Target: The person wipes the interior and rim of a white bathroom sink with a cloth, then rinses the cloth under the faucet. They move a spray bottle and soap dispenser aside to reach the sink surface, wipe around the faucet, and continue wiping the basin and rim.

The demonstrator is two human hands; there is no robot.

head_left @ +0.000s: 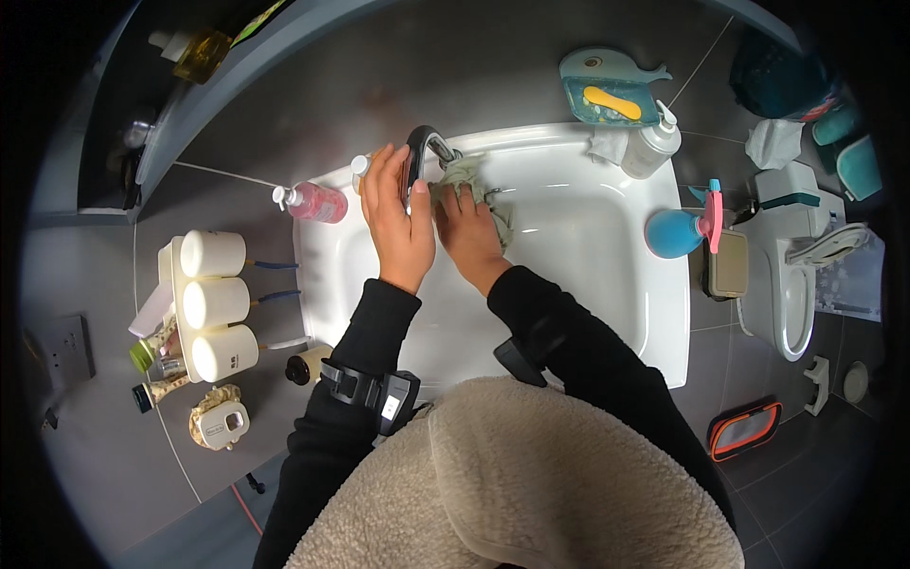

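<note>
My left hand (398,228) is stretched along the left side of a dark, shiny faucet (424,142), its fingers extended and the thumb apart. It touches or nearly touches the faucet; I cannot tell which. My right hand (470,235) grips a crumpled pale green cloth (464,171) just right of the faucet. Part of that cloth hangs beside the fingers, and the fingertips sink into its folds. Both hands are over the white washbasin (578,256). Whether water runs is hidden by the hands and the cloth.
A pink pump bottle (318,203) stands at the basin's left rim, below a holder with white cups (216,303). Along the right rim are a white pump bottle (652,147) and a blue spray bottle (675,234). A whale-shaped soap dish (611,90) sits behind; a toilet (794,308) is farther right.
</note>
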